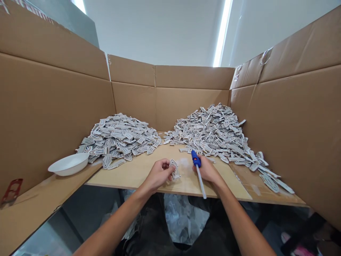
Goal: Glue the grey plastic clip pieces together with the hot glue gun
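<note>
left hand (161, 171) pinching slotted pale cutout (175, 170) over surface (144, 166), in front of cutout heaps (213, 133); right hand (208, 170) gripping blue glue gun (195, 159), glue stick (201, 181) jutting from rear; likely gluing step; next move seems to call for steady left hand, careful aim

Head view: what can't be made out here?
All in the head view:
Blue plastic tool with whitish stick: part hidden by the right hand.
Small, flat, pale-grey cutout: one side covered by the left hand; fine detail too small.
Right-side heap of flat grey cutouts: lower pieces buried under upper ones.
Pink item, lower right: dim, blurred, cut by the bottom edge.
</note>
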`<state>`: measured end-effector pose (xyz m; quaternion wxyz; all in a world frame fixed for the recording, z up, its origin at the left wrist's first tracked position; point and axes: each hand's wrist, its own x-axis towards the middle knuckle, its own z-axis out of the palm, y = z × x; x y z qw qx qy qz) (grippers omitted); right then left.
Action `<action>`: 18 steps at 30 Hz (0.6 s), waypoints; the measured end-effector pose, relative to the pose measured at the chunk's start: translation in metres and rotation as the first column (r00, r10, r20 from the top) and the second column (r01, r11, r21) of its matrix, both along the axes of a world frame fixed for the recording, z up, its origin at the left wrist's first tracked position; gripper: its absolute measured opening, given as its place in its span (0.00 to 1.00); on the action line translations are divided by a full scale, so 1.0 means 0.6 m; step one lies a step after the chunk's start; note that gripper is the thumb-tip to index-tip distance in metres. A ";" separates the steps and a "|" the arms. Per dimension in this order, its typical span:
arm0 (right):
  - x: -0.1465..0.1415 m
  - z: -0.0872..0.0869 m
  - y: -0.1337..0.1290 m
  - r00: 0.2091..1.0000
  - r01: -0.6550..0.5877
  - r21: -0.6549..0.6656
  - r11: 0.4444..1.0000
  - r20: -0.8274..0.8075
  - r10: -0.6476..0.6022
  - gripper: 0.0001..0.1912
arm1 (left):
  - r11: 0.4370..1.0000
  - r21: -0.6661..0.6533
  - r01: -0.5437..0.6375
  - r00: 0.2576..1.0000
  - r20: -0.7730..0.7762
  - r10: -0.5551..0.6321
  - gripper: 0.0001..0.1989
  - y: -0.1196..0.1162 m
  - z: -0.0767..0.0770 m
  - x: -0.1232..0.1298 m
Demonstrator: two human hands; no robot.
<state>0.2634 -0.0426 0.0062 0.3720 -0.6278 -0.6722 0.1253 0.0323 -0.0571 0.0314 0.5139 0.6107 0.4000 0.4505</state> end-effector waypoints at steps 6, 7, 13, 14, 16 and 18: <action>-0.003 0.038 -0.023 0.934 -0.133 0.083 0.988 -0.323 0.153 0.08 | 0.999 -0.048 -0.005 0.990 0.141 0.012 0.09 -0.001 -0.004 0.003; -0.007 0.048 -0.031 0.926 -0.157 0.083 0.984 -0.335 0.176 0.09 | 0.998 -0.058 -0.003 0.987 0.163 0.012 0.09 -0.001 -0.004 0.003; -0.043 0.088 -0.075 0.864 -0.309 0.109 0.945 -0.382 0.326 0.12 | 1.000 -0.017 0.006 0.966 0.258 -0.001 0.12 -0.003 -0.004 0.009; -0.049 0.089 -0.077 0.868 -0.317 0.115 0.941 -0.364 0.337 0.12 | 1.000 -0.011 0.017 0.963 0.268 -0.014 0.13 -0.005 -0.004 0.011; -0.059 0.086 -0.080 0.891 -0.293 0.135 0.946 -0.320 0.322 0.11 | 0.999 -0.007 0.047 0.955 0.292 -0.043 0.14 -0.010 -0.005 0.014; -0.066 0.082 -0.080 0.928 -0.233 0.172 0.957 -0.256 0.272 0.10 | 0.998 -0.003 0.069 0.945 0.322 -0.064 0.15 -0.014 -0.005 0.016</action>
